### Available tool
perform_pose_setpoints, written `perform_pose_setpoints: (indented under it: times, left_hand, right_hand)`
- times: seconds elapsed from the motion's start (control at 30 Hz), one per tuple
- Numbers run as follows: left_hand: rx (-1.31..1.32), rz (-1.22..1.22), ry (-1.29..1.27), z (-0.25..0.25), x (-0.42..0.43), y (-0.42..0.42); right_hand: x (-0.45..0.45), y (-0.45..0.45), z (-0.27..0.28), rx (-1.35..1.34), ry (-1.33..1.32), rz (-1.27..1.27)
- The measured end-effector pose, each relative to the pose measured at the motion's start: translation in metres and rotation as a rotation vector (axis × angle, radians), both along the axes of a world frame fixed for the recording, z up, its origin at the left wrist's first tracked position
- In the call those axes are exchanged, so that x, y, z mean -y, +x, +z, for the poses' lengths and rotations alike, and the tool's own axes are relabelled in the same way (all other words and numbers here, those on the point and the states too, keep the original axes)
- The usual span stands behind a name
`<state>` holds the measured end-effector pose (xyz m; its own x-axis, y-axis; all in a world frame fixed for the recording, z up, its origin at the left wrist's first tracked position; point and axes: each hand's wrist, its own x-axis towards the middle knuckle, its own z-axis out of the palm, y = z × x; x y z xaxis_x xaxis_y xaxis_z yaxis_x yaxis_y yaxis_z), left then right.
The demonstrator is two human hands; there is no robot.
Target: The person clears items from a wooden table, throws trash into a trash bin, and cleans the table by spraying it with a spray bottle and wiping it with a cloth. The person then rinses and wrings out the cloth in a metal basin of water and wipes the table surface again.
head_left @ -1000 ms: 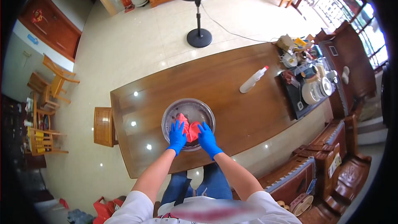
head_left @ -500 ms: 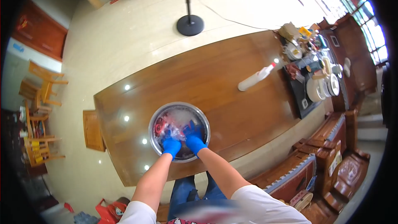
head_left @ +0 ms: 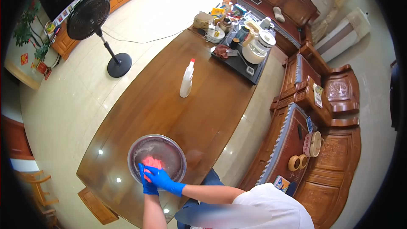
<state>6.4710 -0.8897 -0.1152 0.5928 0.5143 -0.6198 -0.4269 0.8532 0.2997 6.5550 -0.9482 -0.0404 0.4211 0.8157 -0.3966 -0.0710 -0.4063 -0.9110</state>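
Observation:
A round metal basin (head_left: pixel 181 156) of cloudy, sudsy water stands at the near end of the wooden table (head_left: pixel 169 114). Over its near-left part, a wet red cloth (head_left: pixel 153 162) is bunched between my hands, both in blue gloves. My left hand (head_left: pixel 148 181) grips it from the left side, fingers pointing up. From the right, my right hand (head_left: pixel 161 179) closes over the cloth and meets my left hand. The underside of the cloth is hidden by the gloves. A white spray bottle with a red tip (head_left: pixel 186 80) stands upright farther up the table.
A black tray (head_left: pixel 237 64) with a white pot (head_left: pixel 255 50) and several dishes sits at the table's far end. Left of the table stands a black fan (head_left: pixel 119 65), its cord crossing the floor. A wooden stool (head_left: pixel 97 205) is at the near left, a carved wooden sofa (head_left: pixel 324 161) at the right.
The view has swung right. My hands, lower in the basin half a second ago, are now together around the bunched red cloth, which shows above the suds.

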Motion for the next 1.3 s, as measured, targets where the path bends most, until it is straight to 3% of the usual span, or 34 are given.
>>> perform_pose_setpoints:
  times: [0.07,0.1,0.13,0.17,0.27,0.3,0.37,0.43,0.5,0.57,0.6,0.63,0.7,0.73,0.77,0.8,0.83,0.87,0.9,0.93,1.0,1.07,1.1,1.17,1.2,1.27,1.3]
  left_hand:
    - [0.280,-0.154,0.010,-0.010,-0.014,-0.006]
    - [0.474,-0.284,0.026,-0.022,-0.017,-0.017]
    - [0.268,-0.290,0.242,-0.023,-0.009,-0.020]
    - [0.030,-0.314,0.436,-0.022,-0.001,-0.022]
    - [-0.046,-0.244,0.246,-0.029,-0.002,-0.009]
    - [-0.073,-0.216,0.182,-0.032,-0.002,-0.002]
    - [-0.127,-0.154,0.054,-0.038,-0.002,0.009]
    - [-0.164,-0.026,-0.097,-0.045,-0.004,0.008]
    - [0.594,0.375,-0.895,-0.060,-0.008,-0.009]
    - [0.988,0.583,-1.279,-0.083,-0.005,-0.026]
    - [1.074,0.570,-1.223,-0.101,-0.001,-0.032]
    - [0.996,0.489,-1.045,-0.099,-0.002,-0.031]
    - [0.671,0.142,-0.193,-0.088,-0.002,0.000]
    - [0.604,0.106,0.093,-0.084,0.006,0.014]
    - [0.362,0.023,0.044,-0.077,-0.005,0.013]
    - [0.141,-0.074,-0.027,-0.072,-0.014,0.011]
    - [-0.014,-0.044,0.054,-0.061,-0.010,0.009]
    - [-0.011,0.008,0.040,-0.056,-0.008,0.007]
    - [0.013,0.045,0.035,-0.054,-0.009,0.009]
    - [0.148,0.047,0.030,-0.047,-0.009,0.007]
    - [0.111,-0.043,0.045,-0.030,-0.017,0.008]
    - [0.364,-0.174,-0.143,-0.043,-0.020,0.003]
    - [0.363,-0.165,-0.143,-0.047,-0.012,0.004]
    - [-0.227,0.007,0.093,-0.040,0.005,0.020]
    - [-0.202,-0.030,-0.006,-0.016,0.005,0.022]
    - [-0.216,-0.077,0.037,0.001,0.003,0.015]
    - [-0.225,-0.126,0.077,0.004,0.004,0.008]
  right_hand:
    - [0.012,-0.022,-0.010,-0.008,-0.031,-0.006]
    - [0.014,-0.033,-0.020,0.236,0.111,-0.104]
    - [0.011,-0.036,-0.031,0.483,0.251,-0.204]
    - [0.002,-0.035,-0.040,0.486,0.249,-0.219]
    - [-0.029,-0.029,-0.069,0.947,0.009,-0.332]
    - [-0.037,-0.017,-0.082,0.949,0.005,-0.338]
    - [-0.053,0.014,-0.111,-0.200,-0.166,-0.324]
    - [-0.049,0.008,-0.117,-0.198,-0.171,-0.195]
    - [-0.032,-0.006,-0.081,0.233,-0.149,-0.057]
    - [-0.034,-0.051,-0.119,0.344,-0.034,-0.173]
    - [-0.033,-0.059,-0.132,0.453,-0.033,-0.168]
    - [-0.031,-0.067,-0.141,0.559,-0.031,-0.162]
    - [-0.034,-0.067,-0.135,0.626,-0.061,-0.186]
    - [-0.037,-0.044,-0.119,0.586,-0.095,-0.207]
    - [-0.039,-0.011,-0.101,0.214,-0.060,-0.169]
    - [-0.045,-0.006,-0.109,0.477,0.066,-0.250]
    - [-0.046,0.010,-0.108,0.081,0.054,-0.274]
    - [-0.045,0.015,-0.108,-0.314,0.014,-0.294]
    - [-0.046,-0.005,-0.107,0.019,0.038,-0.428]
    - [-0.036,-0.006,-0.087,0.041,0.103,-0.361]
    - [-0.022,-0.031,-0.084,0.083,0.096,-0.288]
    - [-0.007,-0.048,-0.077,0.182,0.069,-0.201]
    - [-0.009,-0.041,-0.078,0.180,0.069,-0.192]
    - [-0.022,-0.006,-0.073,0.058,0.020,-0.363]
    - [-0.022,0.002,-0.132,0.008,-0.027,-0.306]
    - [-0.025,0.030,-0.136,0.011,-0.044,-0.360]
    - [-0.021,0.038,-0.123,0.152,-0.052,-0.316]
